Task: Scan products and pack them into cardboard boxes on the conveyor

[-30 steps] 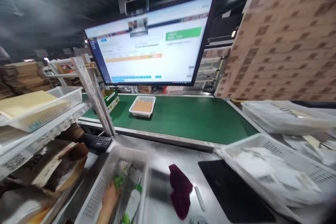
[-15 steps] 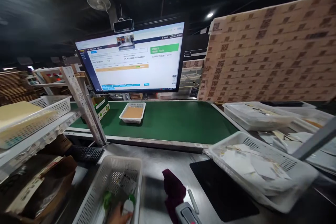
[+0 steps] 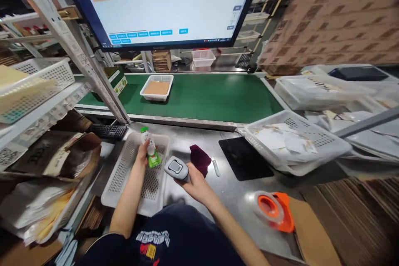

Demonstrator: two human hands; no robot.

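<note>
Head view: the bottle (image 3: 151, 146) is tilting over the far part of the basket (image 3: 152, 189), its green cap pointing away from the person and its green lower end facing the scanner (image 3: 176, 168). Whether it is touching the basket is hard to tell. The left hand (image 3: 142, 154) is clamping around its side, fingers wrapped on the white part. The right hand (image 3: 193, 181) is gripping the scanner, whose head is hovering near the bottle's lower end, seemingly apart from it.

Those left fingers are covering some of the printing, so a code lying under them could go unread; the tilt or glare could be spoiling a read too. A one-sided hold like this could let the bottle slip into the basket if the fingers loosen. The scanner is sitting close to the basket's right side, so a careless swing could knock it.

Just beyond the right hand, the cloth (image 3: 201, 158) is lying on the table (image 3: 232, 193) with a cutter (image 3: 215, 167) beside it; a sweeping wrist could drag both. Farther right, the mat (image 3: 245, 158) is lying flat, and the tape (image 3: 268, 207) is resting nearer the person, where the right elbow could bump it.
</note>
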